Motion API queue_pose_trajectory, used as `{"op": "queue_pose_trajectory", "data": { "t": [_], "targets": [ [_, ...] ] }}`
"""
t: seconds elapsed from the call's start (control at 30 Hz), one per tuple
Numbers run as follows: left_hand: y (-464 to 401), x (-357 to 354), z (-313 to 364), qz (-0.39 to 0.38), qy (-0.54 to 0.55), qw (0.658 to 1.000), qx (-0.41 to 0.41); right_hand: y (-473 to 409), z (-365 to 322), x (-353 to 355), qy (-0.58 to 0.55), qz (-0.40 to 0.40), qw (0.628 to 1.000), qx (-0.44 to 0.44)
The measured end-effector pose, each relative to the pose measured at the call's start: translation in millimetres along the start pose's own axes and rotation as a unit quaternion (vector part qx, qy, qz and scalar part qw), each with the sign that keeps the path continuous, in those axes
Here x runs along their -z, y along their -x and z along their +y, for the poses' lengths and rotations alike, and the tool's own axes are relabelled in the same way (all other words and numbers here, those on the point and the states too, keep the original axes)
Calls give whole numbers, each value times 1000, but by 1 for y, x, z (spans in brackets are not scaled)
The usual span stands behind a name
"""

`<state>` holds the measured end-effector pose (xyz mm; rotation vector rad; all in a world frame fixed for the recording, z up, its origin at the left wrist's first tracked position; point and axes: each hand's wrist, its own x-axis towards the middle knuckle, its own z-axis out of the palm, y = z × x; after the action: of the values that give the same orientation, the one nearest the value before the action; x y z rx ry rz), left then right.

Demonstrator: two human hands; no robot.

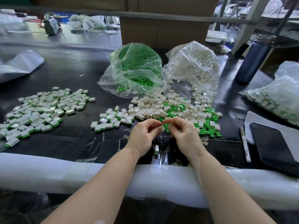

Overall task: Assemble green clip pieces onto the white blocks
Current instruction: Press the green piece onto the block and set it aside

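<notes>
1. Head view, hands: the left hand and right hand meet fingertip to fingertip above the near edge of the black table. Both have curled fingers pinching a small piece between them; the piece is mostly hidden, so its type cannot be told.
2. Parts: a mixed heap of white blocks and loose green clips lies just beyond the fingers. One assembled block lies below, between the wrists.
3. Finished stock: a pile of assembled blocks sits well to the left.
4. Supply: a bag of green clips and a bag of white blocks stand behind the heap, before a cardboard box.
5. Surroundings: a blue bottle, pen and dark tablet lie right; white foam padding lines the near edge.
</notes>
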<state>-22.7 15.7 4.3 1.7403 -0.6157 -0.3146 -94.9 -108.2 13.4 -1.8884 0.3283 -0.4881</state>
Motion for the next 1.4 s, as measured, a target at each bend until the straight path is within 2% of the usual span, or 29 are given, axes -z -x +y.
{"op": "queue_pose_trajectory", "data": {
  "t": [0.2,0.27,0.4,0.87,1.07,1.23,1.4],
  "targets": [
    [0,0,0,2,6,1000,-4,-1,0,3,-169,26,984,-60],
    [0,-1,-1,1,7,1000,-8,-1,0,3,-188,29,979,-66],
    [1,0,1,-2,10,1000,-12,-1,1,4,-151,33,987,-50],
    [1,0,1,-24,7,1000,-8,1,-2,3,-151,17,987,-47],
    [1,1,1,-20,7,1000,-5,2,-1,2,-79,4,996,-31],
    [2,1,3,-15,8,1000,-3,2,-2,1,-98,-2,995,-26],
    [3,0,4,-21,-3,1000,-1,3,-3,0,-54,-16,998,-15]
  ]
}}
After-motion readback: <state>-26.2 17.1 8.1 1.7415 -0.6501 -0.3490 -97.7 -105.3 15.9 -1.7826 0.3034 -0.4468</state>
